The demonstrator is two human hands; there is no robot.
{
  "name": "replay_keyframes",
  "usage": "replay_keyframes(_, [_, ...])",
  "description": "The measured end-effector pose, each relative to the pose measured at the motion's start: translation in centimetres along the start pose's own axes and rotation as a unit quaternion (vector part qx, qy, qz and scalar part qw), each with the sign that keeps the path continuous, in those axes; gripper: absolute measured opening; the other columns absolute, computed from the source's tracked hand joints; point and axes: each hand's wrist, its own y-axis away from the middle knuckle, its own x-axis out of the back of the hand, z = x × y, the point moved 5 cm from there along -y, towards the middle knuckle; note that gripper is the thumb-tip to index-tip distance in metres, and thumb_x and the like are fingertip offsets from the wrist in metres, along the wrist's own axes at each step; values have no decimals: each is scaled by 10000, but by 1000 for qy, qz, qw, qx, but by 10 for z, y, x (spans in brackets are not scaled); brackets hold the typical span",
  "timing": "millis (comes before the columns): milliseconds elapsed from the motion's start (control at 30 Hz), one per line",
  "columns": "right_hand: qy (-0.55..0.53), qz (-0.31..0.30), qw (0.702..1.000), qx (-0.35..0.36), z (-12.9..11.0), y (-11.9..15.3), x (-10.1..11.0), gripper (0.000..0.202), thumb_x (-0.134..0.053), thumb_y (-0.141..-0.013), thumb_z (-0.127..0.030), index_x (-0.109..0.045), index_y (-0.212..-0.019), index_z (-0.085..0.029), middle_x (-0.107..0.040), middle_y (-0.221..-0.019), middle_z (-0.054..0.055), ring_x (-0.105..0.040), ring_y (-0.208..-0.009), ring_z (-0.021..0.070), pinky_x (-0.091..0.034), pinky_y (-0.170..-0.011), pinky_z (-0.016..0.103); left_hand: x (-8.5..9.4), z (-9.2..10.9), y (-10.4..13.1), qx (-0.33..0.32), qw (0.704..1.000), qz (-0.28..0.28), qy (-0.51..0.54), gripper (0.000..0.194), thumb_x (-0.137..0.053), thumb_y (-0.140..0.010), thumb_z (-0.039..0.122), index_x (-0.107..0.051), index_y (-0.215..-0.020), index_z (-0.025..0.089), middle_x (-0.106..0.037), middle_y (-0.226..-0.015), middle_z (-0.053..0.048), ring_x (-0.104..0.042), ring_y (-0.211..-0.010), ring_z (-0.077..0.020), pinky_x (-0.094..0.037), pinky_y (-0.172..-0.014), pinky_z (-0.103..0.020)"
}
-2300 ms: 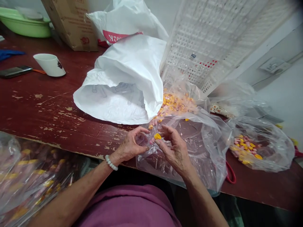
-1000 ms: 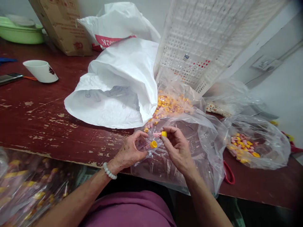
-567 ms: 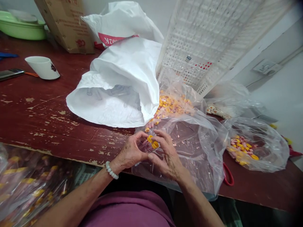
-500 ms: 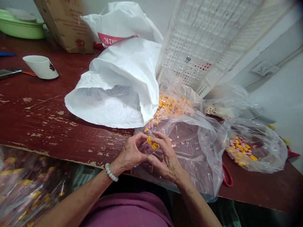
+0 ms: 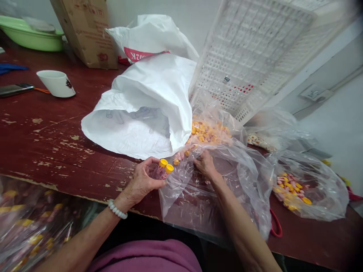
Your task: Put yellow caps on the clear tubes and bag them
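Taking the white sack (image 5: pixel 138 136) as my mark, nearest me at the lower left I see wrapped goods (image 5: pixel 25 230) with yellow caps, well in front of it, and a red loop (image 5: pixel 279 226) in front of it and far off to its right. Just in front of its mouth I have the left hand (image 5: pixel 140 181), thumb and fingers closed around two vials (image 5: pixel 165 173), side by side, caps up, their long axes slanting up out of the grip and toward the right hand (image 5: pixel 205 164). That one is off the sack's right front corner, down among the film of the clear bag (image 5: pixel 252 166); the film blurs its fingertips, so I cannot tell whether they are open or pinching anything. Between the hands, close by the same corner, lies a loose vial (image 5: pixel 176 161), its cap toward me and its body running away toward the pile (image 5: pixel 210 130). The pile sits against the sack's right side, just beyond the right fingers and farther from the left, so as I judge it the right hand is the nearer one to it. Well to the sack's right rests a small bag (image 5: pixel 326 204) with more capped vials inside. Beyond, a cup (image 5: pixel 58 85) stands to the sack's left, a crate (image 5: pixel 241 49) leans behind its right side, and a box (image 5: pixel 90 37) stands behind its left
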Motion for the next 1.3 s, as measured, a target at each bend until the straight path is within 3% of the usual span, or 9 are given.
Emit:
replay_keyframes(100, [31, -54, 998, 31, -22, -15, -15, 232, -541, -799, -253, -624, -1009, -199, -617, -1132, 84, -537, -1062, 215, -412, -924, 334, -6, 0, 0, -9, 1000, -1, 4, 535, -758, -434, 53, -513, -900, 151, -644, -808, -1, -611, -716, -127, -484, -667, -232])
replay_keyframes(200, [42, -51, 998, 20, -27, -20, -14, 222, -491, -812, -194, -630, -985, -191, -644, -1078, 96, -563, -1023, 217, -416, -911, 330, -12, 1, -1, -22, 1000, -13, 9, 511, -735, -450, 41, -512, -896, 154, -639, -834, -1, -607, -721, -120, -485, -673, -228])
replay_keyframes(333, [43, -5, 998, -42, -11, -10, 3, 177, -500, -780, -162, -644, -883, -169, -662, -971, 123, -604, -904, 228, -456, -830, 346, -15, -2, -5, -55, 998, -26, -27, 482, -704, -480, 29, -522, -910, 149, -632, -844, -10, -603, -733, -124, -482, -663, -220])
replay_keyframes(433, [26, 45, 993, -110, -5, 16, 24, 174, -496, -803, -232, -618, -870, -127, -649, -866, 128, -612, -785, 215, -494, -713, 354, -14, -3, -6, -95, 993, -41, -50, 442, -670, -527, 33, -524, -926, 157, -638, -868, -15, -611, -783, -135, -486, -690, -223])
replay_keyframes(567, [-239, 116, 952, -154, -42, 57, 51, 351, -599, -786, -417, -538, -1030, -172, -627, -808, 22, -587, -648, 135, -502, -561, 268, -15, 1, -1, -140, 979, -42, -139, 416, -659, -555, 63, -543, -941, 161, -641, -910, -20, -612, -821, -146, -486, -723, -234])
replay_keyframes(667, [-360, 77, 927, -70, -97, 69, 61, 308, -672, -755, -345, -547, -1008, -222, -636, -855, 1, -611, -745, 123, -513, -649, 252, -23, 8, 8, -162, 964, -55, -202, 380, -657, -587, 108, -561, -952, 150, -636, -895, -23, -609, -786, -142, -483, -707, -237])
replay_keyframes(800, [-245, 47, 966, 62, -142, 72, 66, 213, -598, -824, -205, -556, -1031, -235, -642, -885, 4, -611, -773, 108, -502, -718, 252, -33, 16, 19, -185, 943, -80, -266, 357, -630, -624, 123, -577, -975, 158, -636, -864, -13, -596, -744, -136, -467, -679, -240])
replay_keyframes(1100, [-132, 13, 975, 178, -169, 81, 64, 179, -549, -860, -152, -547, -1026, -218, -660, -918, 14, -635, -857, 112, -494, -776, 236, -29, 13, 22, -168, 940, -81, -284, 373, -608, -572, 78, -573, -936, 151, -625, -834, -8, -572, -736, -147, -441, -666, -250])
replay_keyframes(1300, [-168, -31, 968, 185, -173, 73, 53, 215, -548, -861, -141, -538, -1060, -223, -686, -937, 1, -653, -862, 107, -495, -784, 227, -36, 9, 22, -181, 943, -105, -260, 402, -594, -563, 62, -576, -956, 147, -630, -859, -10, -573, -753, -153, -444, -676, -254])
